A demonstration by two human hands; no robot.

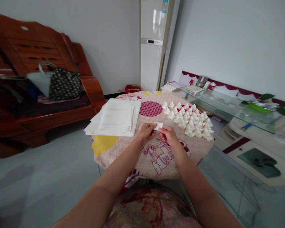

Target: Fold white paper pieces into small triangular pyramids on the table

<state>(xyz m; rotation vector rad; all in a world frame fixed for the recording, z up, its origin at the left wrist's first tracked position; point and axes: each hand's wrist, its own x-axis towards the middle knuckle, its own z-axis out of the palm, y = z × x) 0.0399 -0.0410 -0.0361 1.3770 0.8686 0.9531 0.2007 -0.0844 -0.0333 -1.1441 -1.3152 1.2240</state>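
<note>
White folded paper is pinched by the left hand and right hand above the tabletop, seemingly to steady both ends, with flat sheets on its left and pointed shapes on its right, perhaps leaving working room between.

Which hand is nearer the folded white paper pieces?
Right: the right hand is just left of the folded pieces; the left hand is farther left.
</note>
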